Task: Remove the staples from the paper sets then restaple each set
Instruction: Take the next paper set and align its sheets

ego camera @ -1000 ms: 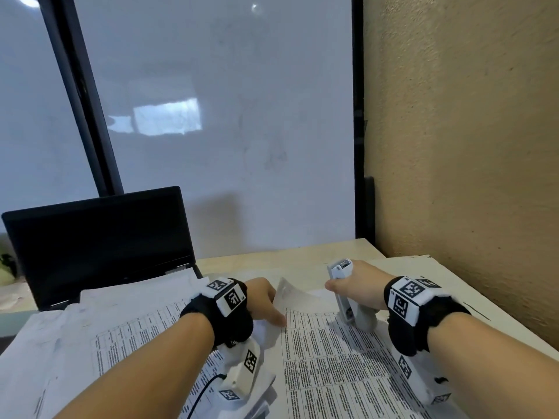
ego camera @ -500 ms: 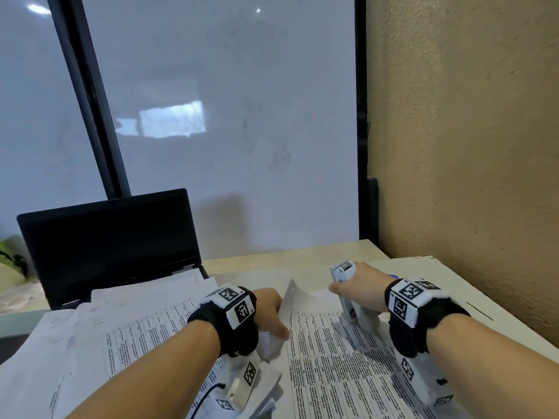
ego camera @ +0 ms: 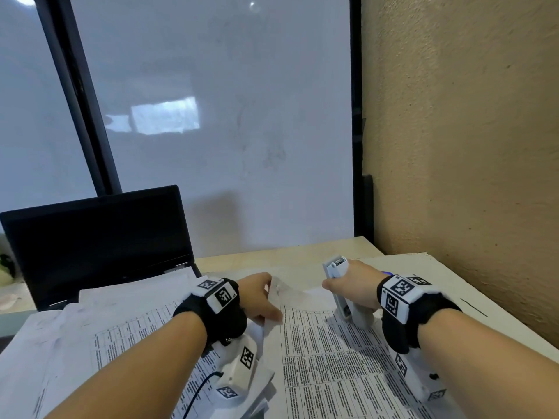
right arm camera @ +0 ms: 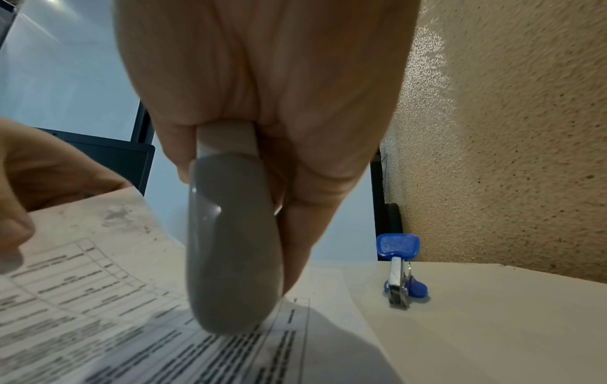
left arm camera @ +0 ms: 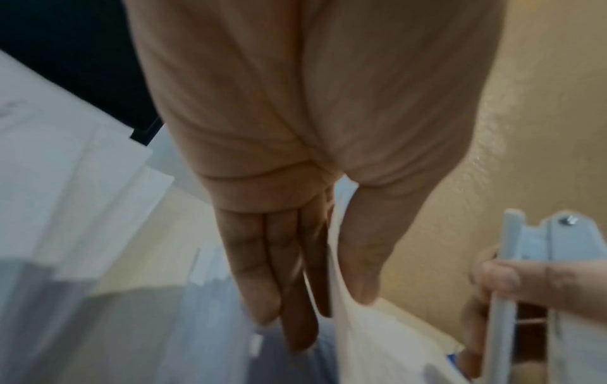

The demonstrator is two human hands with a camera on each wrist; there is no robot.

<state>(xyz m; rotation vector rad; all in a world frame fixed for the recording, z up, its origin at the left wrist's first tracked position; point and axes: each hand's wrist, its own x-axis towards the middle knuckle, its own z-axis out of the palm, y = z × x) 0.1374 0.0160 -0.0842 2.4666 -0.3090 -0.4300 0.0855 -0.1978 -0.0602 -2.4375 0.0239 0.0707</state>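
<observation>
A printed paper set (ego camera: 326, 358) lies on the desk in front of me. My left hand (ego camera: 266, 300) pinches its lifted top-left corner between thumb and straight fingers, as the left wrist view shows at the sheet (left arm camera: 354, 332). My right hand (ego camera: 341, 282) grips a grey and white stapler (ego camera: 344, 297) held upright, its grey rear end (right arm camera: 230, 246) resting on the page (right arm camera: 98, 324). The stapler's mouth points up, just right of the raised corner. A blue staple remover (right arm camera: 399, 270) lies on the desk beyond my right hand.
An open black laptop (ego camera: 96, 237) stands at the back left. More loose sheets (ego camera: 60, 334) spread across the left of the desk. A rough beige wall (ego camera: 469, 146) runs close along the right edge, and a pale panel (ego camera: 227, 116) closes the back.
Both hands keep their holds and have barely moved. The head view has shifted slightly; the paper corner stays raised beside the upright stapler.
</observation>
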